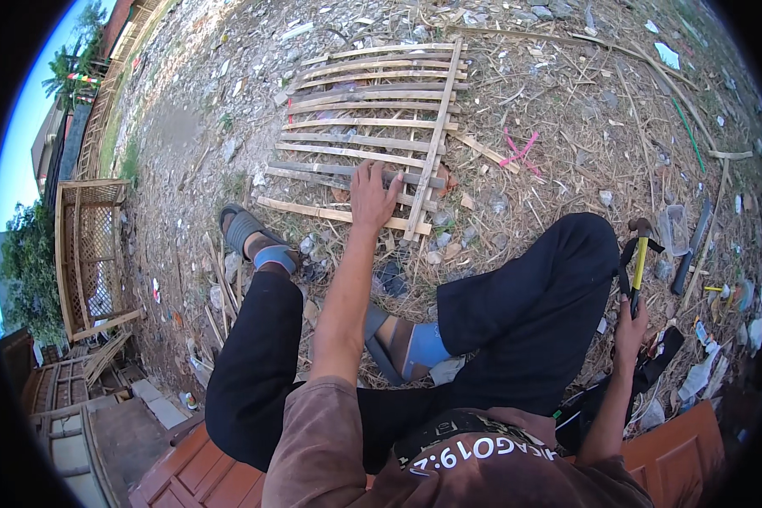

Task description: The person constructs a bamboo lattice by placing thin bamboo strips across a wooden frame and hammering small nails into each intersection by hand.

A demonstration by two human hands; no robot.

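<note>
On the ground in front of me lies a lattice panel of thin wooden slats (368, 103), fixed across one long strip (437, 140) near its right end. My left hand (372, 196) rests on the grey slats at the near part of the panel, its fingers spread apart and its thumb out to the right. A pale loose-looking slat (305, 208) lies closest to my foot. Low at my right side, my right hand (629, 326) is closed round the lower handle of a hammer (639, 262) with a yellow shaft and a rusty head pointing away.
Beyond the hammer are a clear plastic box (674, 230) and a dark long blade-like tool (692, 247). Pink ribbon (521, 151) lies right of the panel. Stones and wood scraps litter the ground. A lattice frame (91, 258) stands at left; reddish wooden panelling (196, 474) is beneath me.
</note>
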